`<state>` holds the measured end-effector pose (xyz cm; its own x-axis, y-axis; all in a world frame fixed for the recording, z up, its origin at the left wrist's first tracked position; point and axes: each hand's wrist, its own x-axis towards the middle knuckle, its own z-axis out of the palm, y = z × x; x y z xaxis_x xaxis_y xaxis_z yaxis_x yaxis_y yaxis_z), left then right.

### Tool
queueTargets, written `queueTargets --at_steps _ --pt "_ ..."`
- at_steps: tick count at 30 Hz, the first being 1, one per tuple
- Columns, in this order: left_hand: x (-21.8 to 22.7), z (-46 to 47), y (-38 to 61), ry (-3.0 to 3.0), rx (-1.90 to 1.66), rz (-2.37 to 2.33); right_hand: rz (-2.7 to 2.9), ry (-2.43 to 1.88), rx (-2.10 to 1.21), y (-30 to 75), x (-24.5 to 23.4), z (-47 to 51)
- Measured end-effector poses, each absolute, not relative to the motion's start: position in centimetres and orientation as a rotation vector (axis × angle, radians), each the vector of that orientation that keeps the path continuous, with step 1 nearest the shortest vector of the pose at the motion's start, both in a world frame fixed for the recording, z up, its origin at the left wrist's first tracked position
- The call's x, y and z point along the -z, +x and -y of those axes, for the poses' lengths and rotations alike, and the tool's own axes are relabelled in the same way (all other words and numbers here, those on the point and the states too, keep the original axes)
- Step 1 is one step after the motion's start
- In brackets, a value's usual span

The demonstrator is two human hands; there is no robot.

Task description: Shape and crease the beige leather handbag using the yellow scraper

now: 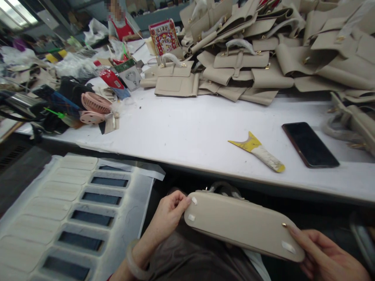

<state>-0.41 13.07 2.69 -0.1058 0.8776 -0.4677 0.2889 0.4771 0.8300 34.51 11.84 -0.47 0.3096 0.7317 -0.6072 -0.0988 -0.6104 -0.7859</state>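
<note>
A beige handbag (237,218) lies over my lap with its long rounded base turned up toward me. Small white stickers sit near both ends of that base, and a gold stud shows near the right end. My left hand (171,210) pinches the bag's left end between thumb and fingers. At the other end, my right hand (325,249) grips the bag, its thumb close to the gold stud. The bag's handle (225,188) partly shows beyond its far edge; the rest of the bag is hidden below.
On the white table (175,128) lie a yellow-tipped tool (258,150) and a black phone (310,144). Beige bag parts (240,66) are heaped behind. A pink fan (95,107) stands left. A tray of beige panels (55,195) is beside me. A person in a red apron (124,29) is farther back.
</note>
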Motion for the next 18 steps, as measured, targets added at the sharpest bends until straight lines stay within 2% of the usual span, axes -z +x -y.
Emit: queueTargets --at_steps 6,18 --pt "-2.9 -13.0 -0.4 1.084 -0.622 -1.683 0.516 -1.777 -1.362 33.2 -1.4 -12.5" --pt "-3.3 -13.4 0.0 0.955 -0.542 -1.671 0.522 -1.740 -1.335 32.9 -1.6 -12.3"
